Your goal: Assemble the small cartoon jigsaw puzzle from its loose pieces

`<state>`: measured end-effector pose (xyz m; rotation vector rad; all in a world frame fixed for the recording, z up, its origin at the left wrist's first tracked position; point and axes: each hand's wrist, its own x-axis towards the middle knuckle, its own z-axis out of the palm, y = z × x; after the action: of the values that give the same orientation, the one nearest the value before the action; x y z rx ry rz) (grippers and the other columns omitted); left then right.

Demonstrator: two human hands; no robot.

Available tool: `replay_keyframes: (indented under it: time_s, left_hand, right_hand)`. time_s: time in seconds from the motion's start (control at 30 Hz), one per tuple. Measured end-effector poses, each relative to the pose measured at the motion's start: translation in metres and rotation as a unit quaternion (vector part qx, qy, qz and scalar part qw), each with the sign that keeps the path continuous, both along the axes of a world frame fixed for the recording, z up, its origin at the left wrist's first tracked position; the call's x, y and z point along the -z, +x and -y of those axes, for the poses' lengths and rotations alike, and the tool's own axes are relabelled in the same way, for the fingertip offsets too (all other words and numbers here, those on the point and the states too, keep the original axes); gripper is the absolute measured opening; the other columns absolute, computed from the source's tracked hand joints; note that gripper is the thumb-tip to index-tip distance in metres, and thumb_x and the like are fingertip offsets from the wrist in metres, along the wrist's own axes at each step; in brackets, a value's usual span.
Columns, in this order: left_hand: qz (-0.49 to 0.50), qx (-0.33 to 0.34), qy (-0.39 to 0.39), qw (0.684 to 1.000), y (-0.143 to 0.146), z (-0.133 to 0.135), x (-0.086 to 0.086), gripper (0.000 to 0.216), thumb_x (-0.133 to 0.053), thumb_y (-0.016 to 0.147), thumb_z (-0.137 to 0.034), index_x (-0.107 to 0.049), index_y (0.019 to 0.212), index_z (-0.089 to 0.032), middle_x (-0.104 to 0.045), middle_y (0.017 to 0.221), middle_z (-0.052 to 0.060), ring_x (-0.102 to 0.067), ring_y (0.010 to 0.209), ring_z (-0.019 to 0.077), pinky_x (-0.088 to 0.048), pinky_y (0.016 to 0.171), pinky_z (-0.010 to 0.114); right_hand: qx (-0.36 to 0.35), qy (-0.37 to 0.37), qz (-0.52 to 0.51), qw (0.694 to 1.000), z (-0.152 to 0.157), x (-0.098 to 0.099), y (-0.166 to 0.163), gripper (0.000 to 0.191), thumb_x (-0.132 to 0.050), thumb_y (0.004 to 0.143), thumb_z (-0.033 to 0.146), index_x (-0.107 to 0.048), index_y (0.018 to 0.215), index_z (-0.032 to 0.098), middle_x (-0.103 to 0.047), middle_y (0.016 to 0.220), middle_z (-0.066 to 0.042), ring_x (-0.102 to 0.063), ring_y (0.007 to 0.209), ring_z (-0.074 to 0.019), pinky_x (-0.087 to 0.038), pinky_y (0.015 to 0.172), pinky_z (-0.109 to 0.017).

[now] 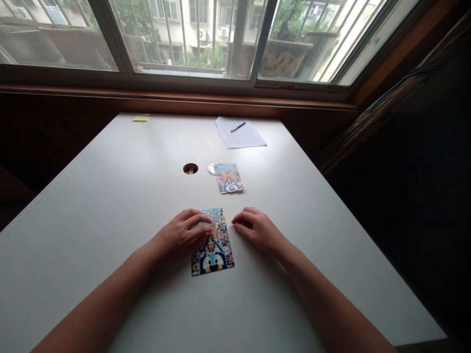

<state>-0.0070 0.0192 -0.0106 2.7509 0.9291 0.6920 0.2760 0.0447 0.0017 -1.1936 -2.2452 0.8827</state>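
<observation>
A small rectangular jigsaw puzzle (217,252) lies flat on the white table, its pieces joined. It shows a blue cartoon dog's face at the near end and a crowd of small colourful figures above. My left hand (186,228) rests over the puzzle's upper left part, fingers spread and lightly bent, hiding some of the picture. Just off the puzzle's right edge, my right hand (257,228) rests on the table. Its fingers are loosely curled, with a gap between thumb and forefinger and nothing visible in them. Beyond the puzzle lies a printed picture sheet (230,177) with a matching design.
A round silvery disc (212,169) is partly under the picture sheet, beside a cable hole (190,169) in the table (110,196). Farther back are paper sheets (239,137) with a pen (238,127) on top, and yellow sticky notes (141,117). A window stands behind.
</observation>
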Motion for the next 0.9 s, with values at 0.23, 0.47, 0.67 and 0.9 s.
replay_keyframes:
  time_s: [0.23, 0.47, 0.67, 0.9]
  left_hand:
    - [0.035, -0.065, -0.014, 0.997, -0.012, -0.006, 0.002, 0.025, -0.053, 0.093, -0.015, -0.062, 0.116, -0.023, -0.066, 0.113, 0.007, -0.055, 0.106, 0.0227, -0.05, 0.094, 0.04]
    - [0.05, -0.189, -0.028, 0.98, -0.021, -0.009, 0.002, 0.026, -0.051, 0.095, -0.021, -0.059, 0.12, -0.021, -0.064, 0.114, 0.007, -0.054, 0.107, 0.0238, -0.047, 0.096, 0.042]
    - [0.095, -0.229, -0.081, 0.965, -0.024, -0.011, 0.002, 0.028, -0.05, 0.095, -0.023, -0.059, 0.122, -0.021, -0.069, 0.106, 0.005, -0.055, 0.104, 0.023, -0.047, 0.094, 0.041]
    - [0.165, -0.31, -0.168, 0.921, -0.028, -0.012, -0.003, 0.029, -0.051, 0.093, -0.029, -0.063, 0.119, -0.022, -0.07, 0.104, 0.005, -0.061, 0.1, 0.0216, -0.051, 0.089, 0.037]
  right_hand:
    - [-0.012, 0.025, 0.013, 1.0, 0.0, 0.001, 0.002, 0.01, -0.062, 0.091, 0.018, -0.07, 0.093, 0.024, -0.062, 0.091, -0.003, -0.058, 0.089, -0.0175, -0.047, 0.079, -0.031]
    - [-0.08, 0.051, 0.058, 0.994, 0.002, -0.004, 0.001, 0.018, -0.072, 0.087, 0.037, -0.063, 0.088, 0.021, -0.062, 0.089, -0.004, -0.054, 0.084, -0.0188, -0.044, 0.077, -0.032]
    - [-0.118, 0.022, 0.094, 0.988, 0.006, -0.011, 0.005, 0.037, -0.079, 0.077, 0.051, -0.061, 0.09, 0.022, -0.062, 0.095, -0.004, -0.053, 0.09, -0.0204, -0.042, 0.083, -0.034]
    - [-0.135, 0.0, 0.118, 0.984, 0.004, -0.017, 0.01, 0.03, -0.076, 0.08, 0.05, -0.065, 0.085, 0.022, -0.061, 0.09, -0.004, -0.051, 0.088, -0.0206, -0.042, 0.079, -0.033]
